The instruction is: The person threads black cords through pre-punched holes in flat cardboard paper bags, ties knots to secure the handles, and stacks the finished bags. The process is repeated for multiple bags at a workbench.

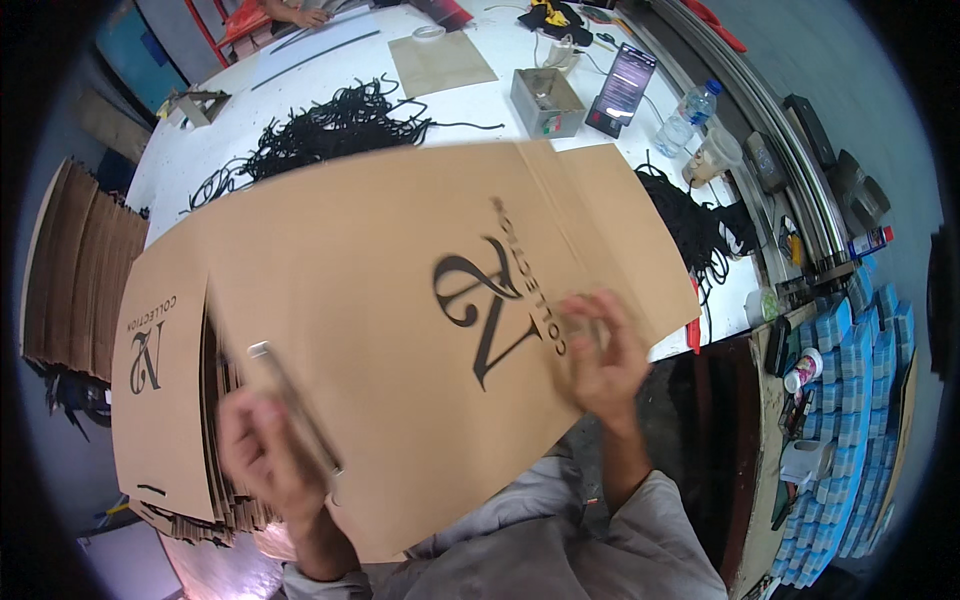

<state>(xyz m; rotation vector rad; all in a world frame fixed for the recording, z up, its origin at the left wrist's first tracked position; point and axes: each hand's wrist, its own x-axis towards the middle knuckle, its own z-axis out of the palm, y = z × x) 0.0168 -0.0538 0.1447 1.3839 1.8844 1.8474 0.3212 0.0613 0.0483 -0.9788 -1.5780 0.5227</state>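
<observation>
Brown card (pixel 350 250) spans near edge of table (pixel 470 112), black lettering (pixel 488 345) on face, same print on stacked card (pixel 165 435). Left hand (pixel 268 445) half-curled by metal bar (pixel 300 408), right hand (pixel 605 362) half-curled at lettering; blurred, can't tell either's grip.

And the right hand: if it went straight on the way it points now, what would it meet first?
Most likely the large brown cardboard sheet, which spreads behind and ahead of the right hand. Motion blur hides whether they already touch.
</observation>
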